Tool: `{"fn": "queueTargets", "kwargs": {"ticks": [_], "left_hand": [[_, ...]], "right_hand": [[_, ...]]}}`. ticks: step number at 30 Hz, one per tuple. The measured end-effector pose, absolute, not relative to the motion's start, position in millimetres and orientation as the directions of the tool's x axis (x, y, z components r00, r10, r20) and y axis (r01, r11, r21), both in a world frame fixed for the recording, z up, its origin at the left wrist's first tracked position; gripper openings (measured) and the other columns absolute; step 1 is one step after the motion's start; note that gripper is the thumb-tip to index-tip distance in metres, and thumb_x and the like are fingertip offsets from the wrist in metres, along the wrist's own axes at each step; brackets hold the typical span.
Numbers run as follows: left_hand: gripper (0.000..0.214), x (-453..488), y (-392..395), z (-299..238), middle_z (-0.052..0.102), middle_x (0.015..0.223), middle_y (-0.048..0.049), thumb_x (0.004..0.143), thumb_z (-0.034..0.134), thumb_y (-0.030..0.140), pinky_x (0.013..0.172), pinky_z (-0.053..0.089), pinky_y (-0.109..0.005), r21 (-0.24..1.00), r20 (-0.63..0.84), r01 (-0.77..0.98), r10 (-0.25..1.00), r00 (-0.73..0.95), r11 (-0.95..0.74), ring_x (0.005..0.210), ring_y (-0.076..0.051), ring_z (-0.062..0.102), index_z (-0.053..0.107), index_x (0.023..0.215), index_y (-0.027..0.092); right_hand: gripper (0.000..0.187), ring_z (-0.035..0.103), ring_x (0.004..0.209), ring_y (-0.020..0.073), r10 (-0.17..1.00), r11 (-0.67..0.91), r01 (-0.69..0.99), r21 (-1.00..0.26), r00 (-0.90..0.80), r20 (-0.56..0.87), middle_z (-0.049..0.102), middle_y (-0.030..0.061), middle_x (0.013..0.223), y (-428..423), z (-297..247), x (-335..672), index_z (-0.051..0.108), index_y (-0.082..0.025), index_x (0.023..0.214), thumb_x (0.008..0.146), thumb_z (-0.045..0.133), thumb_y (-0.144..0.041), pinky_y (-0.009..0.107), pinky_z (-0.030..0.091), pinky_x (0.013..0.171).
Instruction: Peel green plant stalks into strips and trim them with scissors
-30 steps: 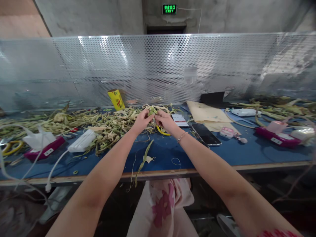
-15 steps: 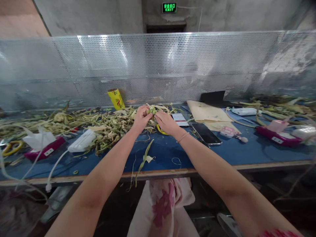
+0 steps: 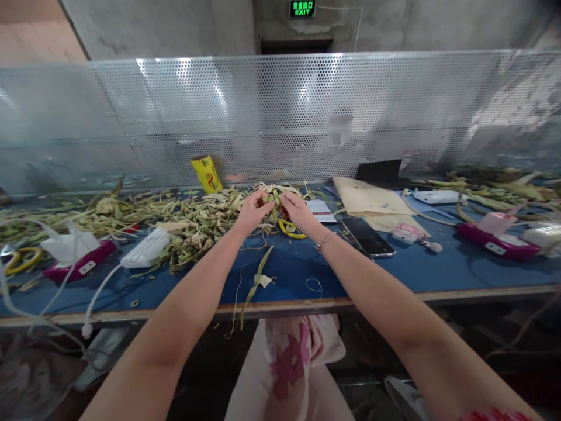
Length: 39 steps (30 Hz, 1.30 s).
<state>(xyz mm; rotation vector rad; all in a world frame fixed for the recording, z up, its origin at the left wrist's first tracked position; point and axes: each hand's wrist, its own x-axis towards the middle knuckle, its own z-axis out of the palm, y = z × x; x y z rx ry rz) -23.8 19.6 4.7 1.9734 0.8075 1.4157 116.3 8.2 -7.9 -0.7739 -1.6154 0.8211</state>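
My left hand [image 3: 251,211] and my right hand [image 3: 296,210] meet over the far middle of the blue table [image 3: 394,275]. Both are closed in a pinch on a small green plant piece [image 3: 272,199] held between them, just above a pile of green and dried stalks and husks [image 3: 188,219]. A yellow-handled tool [image 3: 291,229] lies on the table under my right hand. A thin bracelet circles my right wrist.
A black phone [image 3: 367,236], a card [image 3: 321,210] and brown paper [image 3: 368,202] lie to the right. Pink boxes [image 3: 497,242] [image 3: 79,263], a white charger block [image 3: 146,248] with cable, and a yellow roll [image 3: 205,173] stand about. A perforated metal screen [image 3: 280,117] backs the table.
Both hands dipped slightly toward the pile and rose again, still pinching the green piece. The yellow-handled tool now shows more under my right hand.
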Motion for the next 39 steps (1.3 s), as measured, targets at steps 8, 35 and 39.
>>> {"fn": "queueTargets", "kwargs": {"ticks": [8,35,39], "left_hand": [[0.035,-18.8,14.2,8.9,0.058,0.087,-0.0030,0.061,0.066,0.033,0.063,0.040,-0.022,0.745,0.583,0.246,0.784,0.212,-0.620,0.075,-0.011,0.054,0.050,0.088,0.017],[0.023,-23.0,14.6,7.7,0.060,0.076,-0.0016,0.065,0.060,0.029,0.055,0.040,-0.021,0.689,0.674,0.231,0.724,0.145,-0.687,0.054,-0.007,0.049,0.059,0.084,0.016],[0.028,-25.6,20.2,6.8,0.059,0.066,-0.0009,0.063,0.064,0.033,0.055,0.041,-0.023,0.713,0.635,0.204,0.741,0.218,-0.671,0.054,-0.009,0.050,0.063,0.084,0.015]], "right_hand": [[0.029,0.038,0.045,0.0078,0.844,0.535,0.111,-0.837,-0.098,0.527,0.041,-0.0047,0.051,0.9,-5.7,110.7,0.034,-0.021,0.061,0.083,0.040,-0.040,0.023,0.033,0.046],[0.010,0.050,0.073,0.0144,0.643,0.722,0.479,-0.498,-0.202,0.739,0.053,0.0034,0.078,-8.7,4.0,129.8,0.047,-0.019,0.081,0.083,0.041,-0.027,0.028,0.039,0.069],[0.017,0.050,0.081,0.0176,0.592,0.742,0.589,-0.319,-0.353,0.725,0.053,0.0081,0.089,-5.6,6.8,138.3,0.049,-0.018,0.090,0.082,0.046,-0.033,0.032,0.040,0.074]]}}
